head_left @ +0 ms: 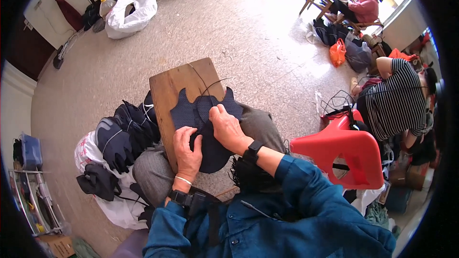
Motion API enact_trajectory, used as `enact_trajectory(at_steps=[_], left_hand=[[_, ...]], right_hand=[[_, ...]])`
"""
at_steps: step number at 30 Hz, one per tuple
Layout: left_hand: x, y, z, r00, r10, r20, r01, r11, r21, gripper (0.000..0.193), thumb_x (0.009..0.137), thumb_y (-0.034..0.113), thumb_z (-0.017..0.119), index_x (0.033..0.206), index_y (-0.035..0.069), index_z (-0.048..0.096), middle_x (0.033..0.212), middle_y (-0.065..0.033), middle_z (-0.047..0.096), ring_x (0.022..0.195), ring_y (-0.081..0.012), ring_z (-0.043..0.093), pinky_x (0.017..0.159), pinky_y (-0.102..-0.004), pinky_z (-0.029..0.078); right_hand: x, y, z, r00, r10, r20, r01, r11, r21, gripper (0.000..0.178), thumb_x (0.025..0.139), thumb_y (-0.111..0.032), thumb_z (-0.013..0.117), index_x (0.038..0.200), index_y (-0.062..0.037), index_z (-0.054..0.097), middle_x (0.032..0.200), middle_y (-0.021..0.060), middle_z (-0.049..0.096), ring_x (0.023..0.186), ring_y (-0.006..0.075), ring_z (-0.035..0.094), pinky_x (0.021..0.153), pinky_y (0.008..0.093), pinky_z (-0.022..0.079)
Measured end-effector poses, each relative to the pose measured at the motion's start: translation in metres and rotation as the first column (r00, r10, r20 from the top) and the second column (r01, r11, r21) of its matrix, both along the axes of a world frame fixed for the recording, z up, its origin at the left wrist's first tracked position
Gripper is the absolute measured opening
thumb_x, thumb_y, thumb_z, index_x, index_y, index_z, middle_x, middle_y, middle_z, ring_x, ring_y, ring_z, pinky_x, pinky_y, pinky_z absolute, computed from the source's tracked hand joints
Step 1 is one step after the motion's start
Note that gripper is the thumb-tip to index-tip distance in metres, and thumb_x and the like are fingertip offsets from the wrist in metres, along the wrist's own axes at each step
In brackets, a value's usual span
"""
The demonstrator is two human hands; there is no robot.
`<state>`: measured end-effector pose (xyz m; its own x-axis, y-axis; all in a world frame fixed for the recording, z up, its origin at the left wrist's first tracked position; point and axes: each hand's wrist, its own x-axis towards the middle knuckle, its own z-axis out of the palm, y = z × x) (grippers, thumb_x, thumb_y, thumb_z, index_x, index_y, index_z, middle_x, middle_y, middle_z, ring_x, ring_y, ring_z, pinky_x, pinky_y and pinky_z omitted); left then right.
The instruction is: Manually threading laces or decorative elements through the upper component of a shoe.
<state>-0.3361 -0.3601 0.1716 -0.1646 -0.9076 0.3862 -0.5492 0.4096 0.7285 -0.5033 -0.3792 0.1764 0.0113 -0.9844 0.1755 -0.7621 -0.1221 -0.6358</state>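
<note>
On my lap rests a wooden board (165, 83), with dark navy cut fabric pieces (183, 109) lying over it; the top edge rises into two pointed horns. A smaller rounded piece overlaps the middle. My right hand (228, 128) pinches the fabric at this rounded piece, fingertips pressed together. My left hand (187, 150) presses down on the lower left of the fabric, thumb apart from the fingers. A thin dark strand (217, 82) curves up from the fabric over the board. Whether a small tool sits in my right fingertips is hidden.
Left of my knee, tied bundles of dark fabric pieces (117, 136) lie on a white bag (122, 205). A red plastic stool (344, 148) stands at right, near a person in a striped top (394, 105). Another person (366, 9) sits far right. A white sack (143, 12) stands far left.
</note>
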Motion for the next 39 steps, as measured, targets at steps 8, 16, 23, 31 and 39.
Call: enact_trajectory(at_steps=[8, 16, 23, 31, 39], left_hand=[[-0.002, -0.007, 0.002, 1.000, 0.010, 0.018, -0.010, 0.999, -0.037, 0.015, 0.080, 0.002, 0.073, 0.092, 0.003, 0.064, 0.098, -0.0111, 0.058, 0.096, -0.0306, 0.059, 0.088, -0.0396, 0.046], [-0.003, -0.016, 0.001, 0.995, 0.016, 0.100, -0.014, 1.000, -0.023, 0.014, 0.081, 0.007, 0.072, 0.094, 0.008, 0.069, 0.094, -0.0078, 0.059, 0.096, -0.0290, 0.059, 0.086, -0.0426, 0.044], [0.000, -0.020, -0.002, 0.996, 0.012, 0.094, -0.008, 0.999, -0.036, 0.010, 0.082, 0.006, 0.069, 0.092, 0.010, 0.069, 0.094, -0.0058, 0.060, 0.095, -0.0281, 0.059, 0.084, -0.0420, 0.043], [-0.002, -0.014, 0.000, 0.994, 0.021, 0.105, -0.013, 0.997, -0.074, 0.010, 0.084, 0.009, 0.069, 0.093, 0.009, 0.067, 0.094, -0.0055, 0.059, 0.095, -0.0273, 0.057, 0.083, -0.0412, 0.041], [0.002, -0.018, 0.000, 0.995, -0.019, 0.094, 0.024, 0.999, -0.048, 0.008, 0.088, 0.008, 0.065, 0.096, 0.008, 0.068, 0.094, -0.0063, 0.059, 0.093, -0.0277, 0.057, 0.083, -0.0408, 0.042]], right_hand=[[-0.005, 0.003, -0.006, 0.994, 0.038, 0.104, -0.024, 0.992, -0.126, 0.012, 0.091, -0.002, 0.055, 0.101, -0.0016, 0.050, 0.100, 0.0217, 0.058, 0.089, 0.0455, 0.063, 0.074, 0.0523, 0.052], [-0.020, 0.027, 0.001, 0.987, 0.063, 0.147, -0.060, 0.998, -0.026, 0.011, 0.091, -0.010, 0.061, 0.100, -0.0027, 0.062, 0.096, 0.0196, 0.063, 0.092, 0.0418, 0.064, 0.078, 0.0489, 0.052], [-0.010, 0.011, 0.008, 0.987, 0.157, -0.025, -0.156, 0.987, 0.030, 0.014, 0.086, -0.014, 0.067, 0.088, -0.0033, 0.058, 0.089, 0.0174, 0.062, 0.086, 0.0402, 0.064, 0.072, 0.0492, 0.052], [-0.015, 0.018, 0.003, 0.990, 0.078, 0.121, -0.066, 0.992, -0.105, 0.013, 0.091, -0.011, 0.061, 0.093, -0.0027, 0.052, 0.089, 0.0203, 0.060, 0.084, 0.0434, 0.062, 0.070, 0.0512, 0.050], [-0.007, 0.016, 0.006, 0.992, 0.128, -0.012, -0.128, 0.992, 0.013, 0.017, 0.087, -0.014, 0.067, 0.087, -0.0017, 0.056, 0.085, 0.0173, 0.061, 0.083, 0.0397, 0.062, 0.070, 0.0464, 0.050]])
